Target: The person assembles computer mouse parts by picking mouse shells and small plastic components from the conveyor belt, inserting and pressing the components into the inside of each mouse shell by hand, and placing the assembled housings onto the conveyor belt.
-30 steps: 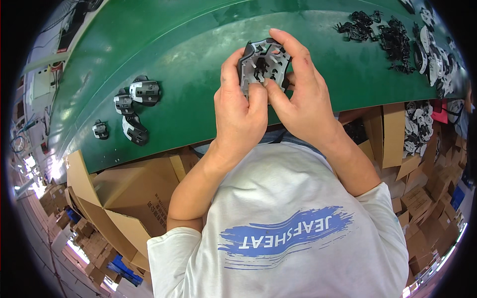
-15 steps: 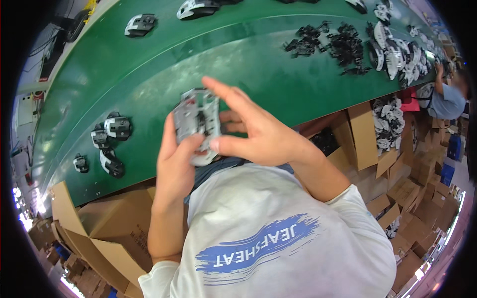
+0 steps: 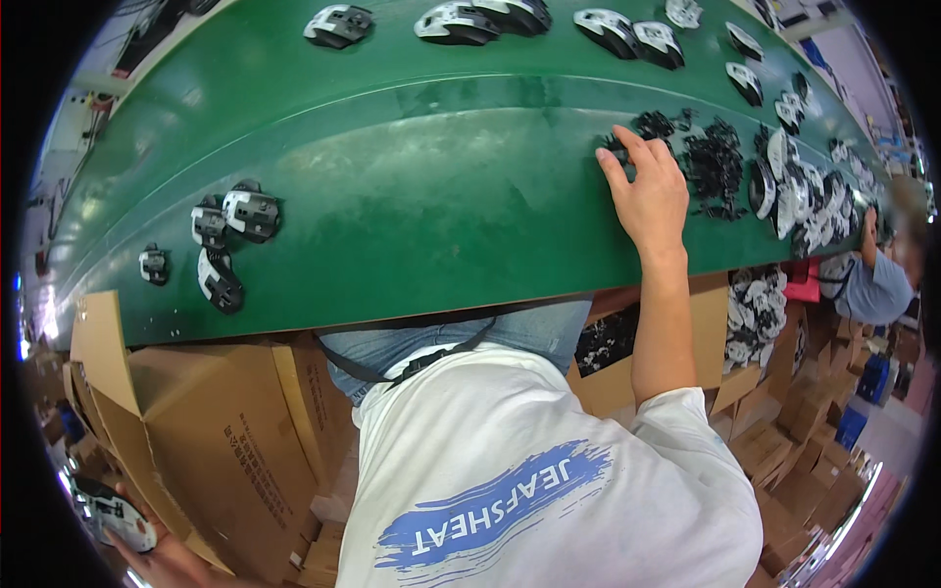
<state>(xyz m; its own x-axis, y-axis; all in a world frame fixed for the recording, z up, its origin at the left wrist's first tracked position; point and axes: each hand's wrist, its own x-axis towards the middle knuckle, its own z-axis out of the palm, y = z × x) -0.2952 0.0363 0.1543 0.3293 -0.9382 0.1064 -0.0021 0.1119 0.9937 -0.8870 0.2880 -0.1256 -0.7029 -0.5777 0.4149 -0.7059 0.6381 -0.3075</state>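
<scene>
Low at the far left, beside a carton, my left hand (image 3: 162, 557) is closed round a grey and black computer mouse shell (image 3: 125, 516). My right hand (image 3: 655, 196) reaches over the green table (image 3: 421, 225) to the near side of a loose heap of small black plastic parts (image 3: 655, 124). Its thumb and forefinger are apart, with some black parts showing behind them. No part is visibly gripped there. Just to the right of that hand lies a second heap of black parts (image 3: 714, 162).
Several white and black mouse shells (image 3: 252, 212) sit at the table's left, others (image 3: 459, 24) along its far side. A pile of shells (image 3: 799, 196) lies right, near another person (image 3: 867, 279). Open cartons (image 3: 235, 431) stand below the near edge; one (image 3: 755, 314) holds white parts.
Both hands were together over the mouse shell in front of me. My left hand has carried it down to the far left; my right hand has let go and moved right to the black parts.
</scene>
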